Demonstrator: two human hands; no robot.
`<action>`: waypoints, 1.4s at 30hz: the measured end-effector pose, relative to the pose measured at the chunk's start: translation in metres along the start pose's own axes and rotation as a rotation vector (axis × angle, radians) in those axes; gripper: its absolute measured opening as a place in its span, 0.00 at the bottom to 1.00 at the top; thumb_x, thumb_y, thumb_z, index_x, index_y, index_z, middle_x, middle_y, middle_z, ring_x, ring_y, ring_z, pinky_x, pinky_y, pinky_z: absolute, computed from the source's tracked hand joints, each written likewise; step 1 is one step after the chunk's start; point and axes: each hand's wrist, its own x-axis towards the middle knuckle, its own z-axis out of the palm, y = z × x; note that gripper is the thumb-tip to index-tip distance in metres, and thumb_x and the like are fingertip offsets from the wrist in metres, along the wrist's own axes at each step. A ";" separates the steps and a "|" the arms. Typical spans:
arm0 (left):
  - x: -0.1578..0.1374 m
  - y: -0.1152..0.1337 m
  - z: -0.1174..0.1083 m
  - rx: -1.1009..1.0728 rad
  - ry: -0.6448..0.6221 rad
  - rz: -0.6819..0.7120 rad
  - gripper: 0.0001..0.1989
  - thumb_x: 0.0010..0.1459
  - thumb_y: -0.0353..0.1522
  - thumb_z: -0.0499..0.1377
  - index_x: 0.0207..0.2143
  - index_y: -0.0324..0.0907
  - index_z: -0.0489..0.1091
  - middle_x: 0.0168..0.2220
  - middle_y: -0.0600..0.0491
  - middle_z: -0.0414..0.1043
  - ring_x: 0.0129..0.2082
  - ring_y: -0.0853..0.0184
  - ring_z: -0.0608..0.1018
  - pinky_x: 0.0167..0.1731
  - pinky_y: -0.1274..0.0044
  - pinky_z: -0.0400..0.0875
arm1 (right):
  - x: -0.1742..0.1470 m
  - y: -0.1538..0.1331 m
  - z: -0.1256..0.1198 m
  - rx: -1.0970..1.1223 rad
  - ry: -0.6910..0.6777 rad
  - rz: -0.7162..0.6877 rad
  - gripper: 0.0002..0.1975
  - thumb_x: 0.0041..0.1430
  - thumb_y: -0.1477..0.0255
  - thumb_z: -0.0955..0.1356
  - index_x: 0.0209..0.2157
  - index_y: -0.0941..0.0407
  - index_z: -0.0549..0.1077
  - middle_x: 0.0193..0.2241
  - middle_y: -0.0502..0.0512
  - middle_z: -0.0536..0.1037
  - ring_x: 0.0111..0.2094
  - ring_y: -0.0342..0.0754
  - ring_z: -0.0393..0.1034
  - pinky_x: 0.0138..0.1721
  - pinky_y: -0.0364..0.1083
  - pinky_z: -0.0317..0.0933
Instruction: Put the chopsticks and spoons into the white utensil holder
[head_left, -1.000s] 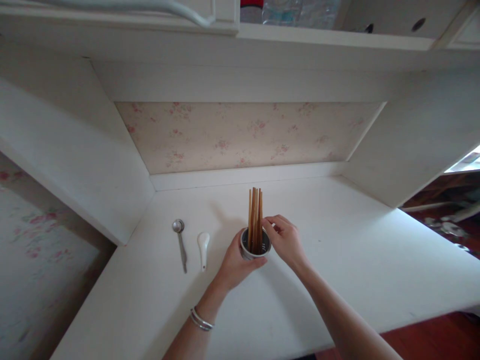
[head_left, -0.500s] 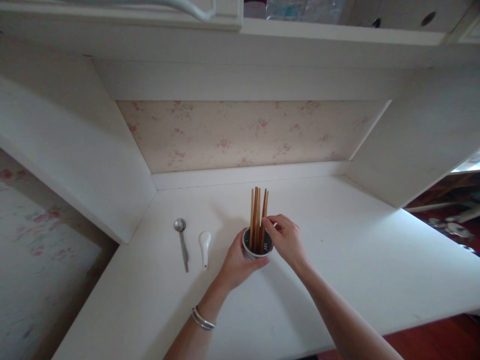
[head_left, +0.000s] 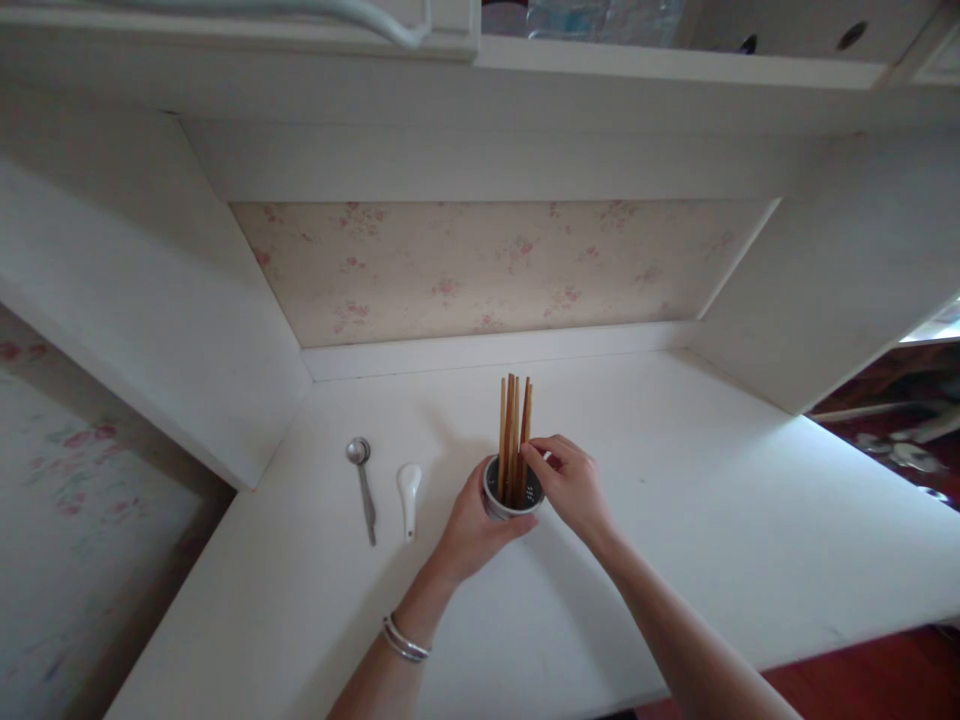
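Observation:
My left hand point(head_left: 480, 525) is wrapped round a round utensil holder point(head_left: 512, 513) with a pale rim and dark inside. Several brown wooden chopsticks point(head_left: 508, 430) stand upright in it. At the right side of the bundle, my right hand point(head_left: 566, 478) pinches chopsticks between thumb and fingers; how many it grips I cannot tell. Left of the holder, a white soup spoon point(head_left: 409, 495) lies on the white desk point(head_left: 690, 520). Further left is a metal spoon point(head_left: 362, 480), its round bowl pointing away from me.
White side panels point(head_left: 150, 270) rise at both ends of the desk. A shelf point(head_left: 675, 68) with clear plastic items overhangs the back. Flowered wallpaper point(head_left: 480, 270) covers the rear wall. Reddish flooring point(head_left: 862, 680) shows past the desk's front right edge.
The chopsticks in my right hand lean slightly further left, closer to the others. My right hand has shifted a little left and down. My left hand keeps its hold on the holder.

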 end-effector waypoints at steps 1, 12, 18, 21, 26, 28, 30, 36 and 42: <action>0.000 0.000 0.000 -0.003 -0.002 0.002 0.38 0.42 0.27 0.71 0.56 0.43 0.61 0.55 0.46 0.70 0.55 0.58 0.71 0.57 0.65 0.63 | 0.000 0.000 0.000 0.004 -0.005 0.008 0.12 0.62 0.62 0.67 0.33 0.54 0.78 0.29 0.52 0.77 0.23 0.44 0.66 0.28 0.45 0.62; 0.001 -0.001 0.001 0.008 -0.012 0.016 0.37 0.42 0.32 0.72 0.55 0.42 0.63 0.51 0.46 0.72 0.49 0.58 0.75 0.50 0.68 0.69 | -0.040 0.033 0.012 0.614 -0.329 0.106 0.45 0.49 0.55 0.75 0.63 0.50 0.54 0.61 0.59 0.64 0.61 0.58 0.57 0.61 0.59 0.53; -0.003 -0.004 0.005 0.135 0.076 0.099 0.36 0.43 0.33 0.71 0.55 0.42 0.64 0.50 0.44 0.71 0.50 0.56 0.73 0.53 0.66 0.67 | -0.048 0.031 0.026 0.694 -0.345 0.130 0.38 0.47 0.58 0.76 0.57 0.53 0.63 0.53 0.61 0.73 0.54 0.62 0.67 0.56 0.60 0.60; -0.013 0.003 0.003 0.229 0.077 0.134 0.39 0.43 0.31 0.71 0.58 0.45 0.62 0.57 0.43 0.65 0.58 0.53 0.67 0.60 0.65 0.59 | -0.047 0.031 0.025 0.680 -0.334 0.113 0.36 0.48 0.58 0.76 0.56 0.52 0.64 0.52 0.61 0.74 0.54 0.63 0.67 0.55 0.60 0.61; -0.027 0.020 -0.032 0.401 0.062 -0.107 0.27 0.53 0.35 0.63 0.57 0.46 0.66 0.55 0.44 0.69 0.54 0.58 0.72 0.53 0.68 0.67 | -0.047 0.034 0.024 0.686 -0.357 0.092 0.34 0.50 0.61 0.75 0.56 0.51 0.63 0.52 0.59 0.73 0.53 0.61 0.68 0.55 0.59 0.62; -0.023 0.024 -0.063 0.571 0.164 -0.201 0.18 0.57 0.40 0.59 0.48 0.43 0.71 0.46 0.46 0.76 0.43 0.59 0.78 0.45 0.69 0.71 | -0.047 0.035 0.024 0.676 -0.365 0.098 0.35 0.50 0.62 0.76 0.57 0.50 0.62 0.53 0.59 0.73 0.54 0.60 0.67 0.56 0.60 0.60; -0.015 0.028 -0.100 0.801 0.295 -0.277 0.16 0.59 0.42 0.55 0.43 0.42 0.73 0.41 0.48 0.78 0.38 0.61 0.79 0.42 0.72 0.71 | -0.046 0.036 0.024 0.668 -0.369 0.104 0.36 0.49 0.62 0.76 0.58 0.51 0.62 0.54 0.60 0.72 0.55 0.61 0.66 0.57 0.61 0.58; 0.006 0.030 -0.185 1.359 0.373 -0.589 0.18 0.59 0.44 0.49 0.38 0.41 0.71 0.40 0.44 0.77 0.41 0.52 0.78 0.39 0.68 0.68 | -0.045 0.038 0.024 0.678 -0.370 0.112 0.38 0.48 0.63 0.77 0.58 0.51 0.62 0.54 0.59 0.72 0.55 0.60 0.66 0.58 0.61 0.57; 0.013 0.017 -0.197 1.442 0.281 -0.656 0.20 0.58 0.43 0.48 0.37 0.38 0.72 0.39 0.37 0.77 0.41 0.48 0.78 0.37 0.67 0.68 | -0.046 0.038 0.024 0.689 -0.376 0.102 0.37 0.48 0.65 0.77 0.58 0.50 0.62 0.54 0.57 0.72 0.56 0.59 0.65 0.59 0.60 0.56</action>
